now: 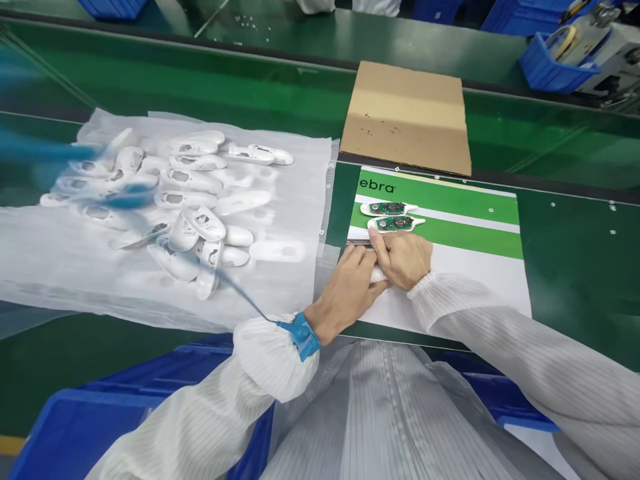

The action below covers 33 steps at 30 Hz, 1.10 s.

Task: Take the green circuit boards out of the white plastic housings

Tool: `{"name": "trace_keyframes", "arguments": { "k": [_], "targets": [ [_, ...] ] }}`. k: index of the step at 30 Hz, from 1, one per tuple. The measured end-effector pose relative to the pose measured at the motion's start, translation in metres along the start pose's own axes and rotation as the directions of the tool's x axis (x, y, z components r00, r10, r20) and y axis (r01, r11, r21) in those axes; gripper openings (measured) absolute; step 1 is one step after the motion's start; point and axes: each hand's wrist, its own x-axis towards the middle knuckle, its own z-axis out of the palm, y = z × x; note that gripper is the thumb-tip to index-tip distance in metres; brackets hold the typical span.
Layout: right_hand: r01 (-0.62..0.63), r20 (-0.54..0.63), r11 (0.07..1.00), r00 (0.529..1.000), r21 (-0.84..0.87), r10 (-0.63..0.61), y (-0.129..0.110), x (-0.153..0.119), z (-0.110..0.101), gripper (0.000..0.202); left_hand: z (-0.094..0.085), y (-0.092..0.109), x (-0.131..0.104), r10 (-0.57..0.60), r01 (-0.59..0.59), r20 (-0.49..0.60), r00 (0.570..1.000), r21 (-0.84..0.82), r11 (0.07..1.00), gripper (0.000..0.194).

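Observation:
My left hand [350, 288], with a blue strap at its wrist, is closed on a white part [378, 274] that is mostly hidden under the fingers. My right hand [404, 259] also has its fingers closed on this part from the other side. Both hands meet over the lower left of a green and white sheet [475, 267]. Just above them lie two white shells with green circuit boards, an upper one [387, 209] and a lower one [395, 224]. The right thumb is at the left end of the lower shell.
Many white shells [190, 200] are heaped on a white foam sheet [280, 293] at the left. A cardboard piece [410, 120] with tiny dark bits lies behind the green sheet. A blurred blue cord crosses the left side. A blue bin [555, 70] stands back right.

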Motion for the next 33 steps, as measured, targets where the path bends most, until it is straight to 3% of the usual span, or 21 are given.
{"name": "trace_keyframes", "arguments": {
  "k": [4, 9, 13, 16, 19, 22, 25, 28, 31, 32, 33],
  "targets": [
    [0.066, -0.092, 0.998, 0.994, 0.013, -0.065, 0.001, -0.005, 0.003, 0.064, 0.001, 0.001, -0.004, 0.026, -0.026, 0.001, 1.000, 0.024, 0.999, 0.020],
    [0.125, -0.110, 0.991, 0.987, 0.055, -0.119, 0.005, -0.005, 0.008, 0.060, 0.004, 0.008, -0.004, -0.081, 0.082, -0.042, 0.996, 0.020, 0.996, 0.028],
    [-0.023, 0.020, 0.951, 1.000, 0.310, 0.018, 0.006, -0.001, -0.005, 0.061, -0.002, 0.013, -0.004, 0.068, -0.079, 0.056, 0.996, 0.218, 0.973, 0.019],
    [-0.284, 0.276, 0.715, 0.952, 0.639, 0.131, 0.012, -0.008, -0.035, 0.054, -0.017, 0.012, -0.005, 0.074, -0.074, -0.005, 0.997, 0.061, 0.995, 0.021],
    [-0.465, 0.479, 0.462, 0.873, 0.755, 0.095, 0.019, -0.025, -0.064, 0.053, -0.033, 0.012, -0.007, 0.013, -0.022, -0.050, 0.999, -0.188, 0.982, 0.022],
    [-0.479, 0.489, 0.350, 0.870, 0.805, 0.066, 0.019, -0.041, -0.074, 0.047, -0.039, 0.015, -0.006, -0.004, -0.010, -0.057, 0.998, -0.256, 0.967, 0.022],
    [-0.492, 0.489, 0.279, 0.868, 0.824, 0.088, 0.017, -0.048, -0.071, 0.045, -0.034, 0.019, -0.005, 0.000, -0.010, -0.041, 0.999, -0.263, 0.965, 0.021],
    [-0.538, 0.569, 0.306, 0.822, 0.786, -0.015, 0.035, -0.040, -0.072, 0.038, -0.025, 0.019, -0.004, -0.015, 0.022, 0.039, 0.999, -0.207, 0.978, 0.026],
    [-0.577, 0.714, 0.506, 0.690, 0.642, -0.119, 0.086, -0.010, -0.090, 0.034, -0.019, 0.012, -0.006, -0.011, 0.016, 0.121, 0.993, -0.040, 0.999, 0.044],
    [-0.578, 0.719, 0.551, 0.693, 0.603, -0.060, 0.109, 0.006, -0.099, 0.031, -0.018, 0.009, -0.007, 0.004, -0.007, 0.138, 0.990, 0.016, 1.000, 0.046],
    [-0.577, 0.684, 0.578, 0.728, 0.576, 0.044, 0.132, 0.023, -0.108, 0.027, -0.017, 0.006, -0.009, 0.026, -0.035, 0.148, 0.989, 0.063, 0.997, 0.045]
  ]
}}
